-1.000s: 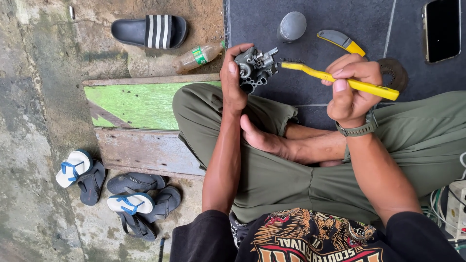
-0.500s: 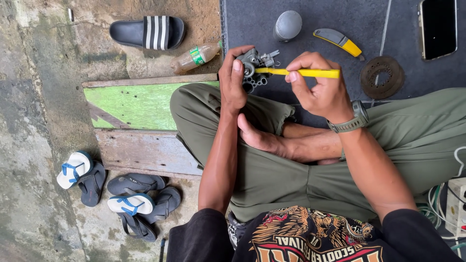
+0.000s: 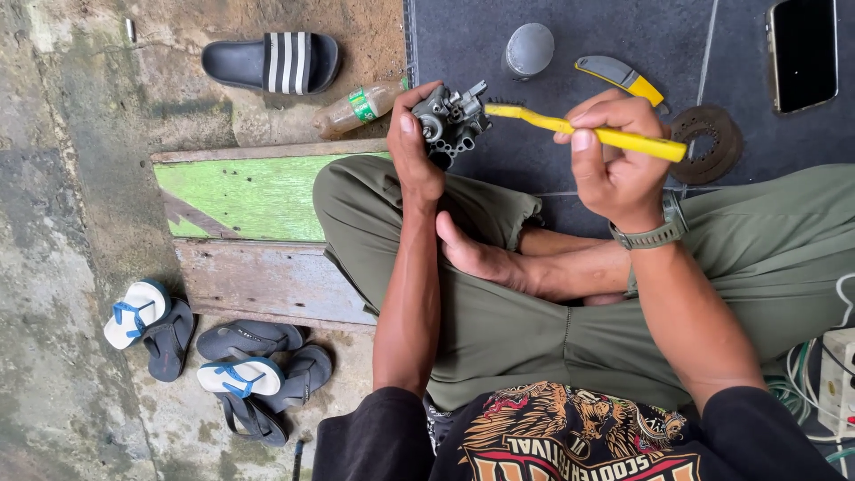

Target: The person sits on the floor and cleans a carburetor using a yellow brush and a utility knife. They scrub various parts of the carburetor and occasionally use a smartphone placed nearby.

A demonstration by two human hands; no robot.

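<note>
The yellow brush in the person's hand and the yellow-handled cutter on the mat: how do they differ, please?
The yellow brush is long, thin and held in the right hand, its head against the metal part. The cutter is shorter, broader, partly grey, and lies untouched on the dark mat. Both have yellow on them.

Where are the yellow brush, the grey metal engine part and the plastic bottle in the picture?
yellow brush (image 3: pixel 614 136): head view, middle of the handle beside the right hand's fingers.
grey metal engine part (image 3: pixel 450 120): head view, centre of its body.
plastic bottle (image 3: pixel 361 107): head view, its green label.
</note>
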